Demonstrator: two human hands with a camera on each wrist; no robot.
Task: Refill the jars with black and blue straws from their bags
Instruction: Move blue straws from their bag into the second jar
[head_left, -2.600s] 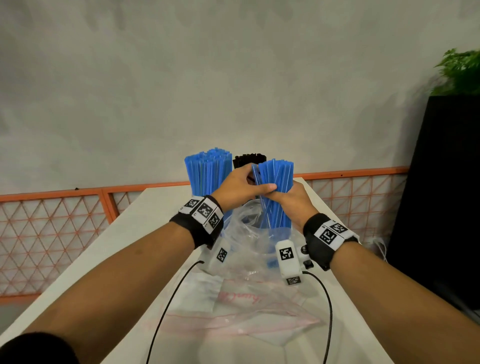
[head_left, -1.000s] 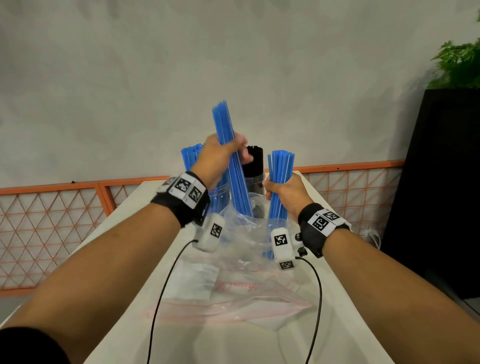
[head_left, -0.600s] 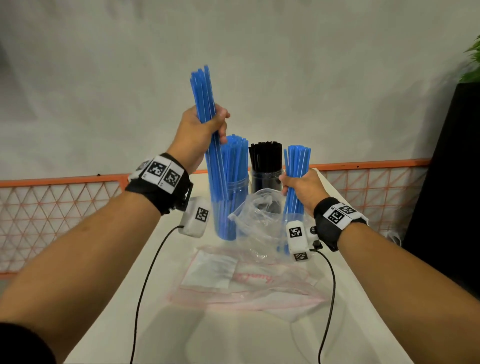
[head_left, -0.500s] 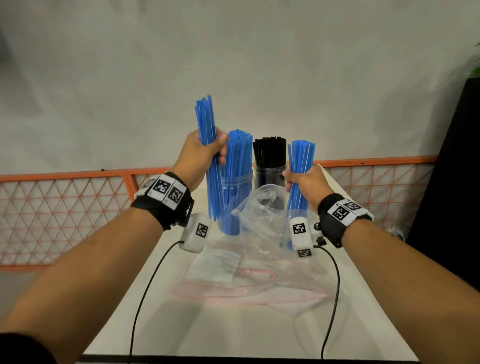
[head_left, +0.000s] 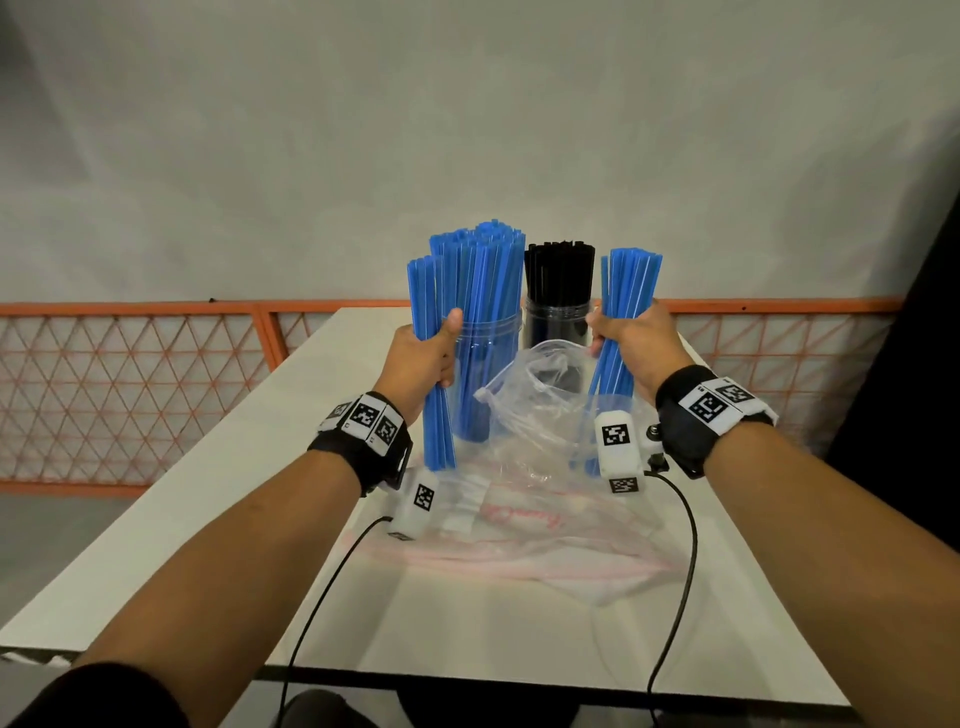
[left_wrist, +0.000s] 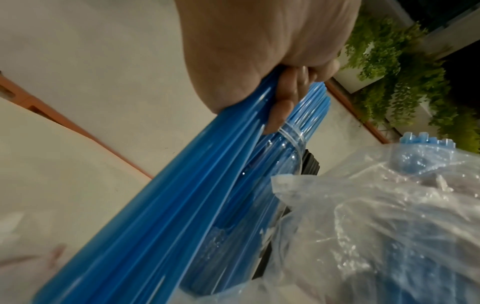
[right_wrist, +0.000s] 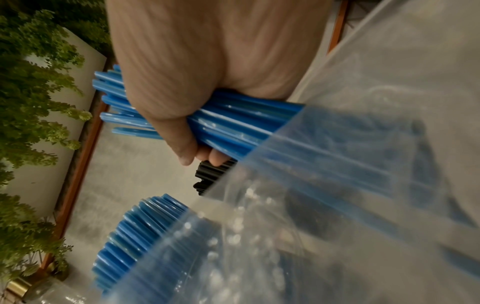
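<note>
My left hand (head_left: 423, 358) grips a bundle of blue straws (head_left: 434, 364) upright, its lower ends down near the table just left of the clear jar of blue straws (head_left: 488, 332). In the left wrist view the fingers (left_wrist: 281, 111) wrap that bundle (left_wrist: 182, 205) beside the jar. My right hand (head_left: 631, 340) holds a second bundle of blue straws (head_left: 626, 306) whose lower part stands inside the clear plastic bag (head_left: 545, 410). The right wrist view shows that bundle (right_wrist: 233, 127) entering the bag (right_wrist: 363, 185). A jar of black straws (head_left: 558, 291) stands behind the bag.
A flat zip bag with pink print (head_left: 519, 525) lies on the white table (head_left: 208, 519) in front of the jars. Wrist-camera cables trail toward the near edge. An orange mesh fence (head_left: 130, 389) runs behind the table, and a dark cabinet stands at the right.
My left hand has come down with its blue bundle from high above the jars to table level left of the blue jar. The right hand has stayed on its bundle in the bag.
</note>
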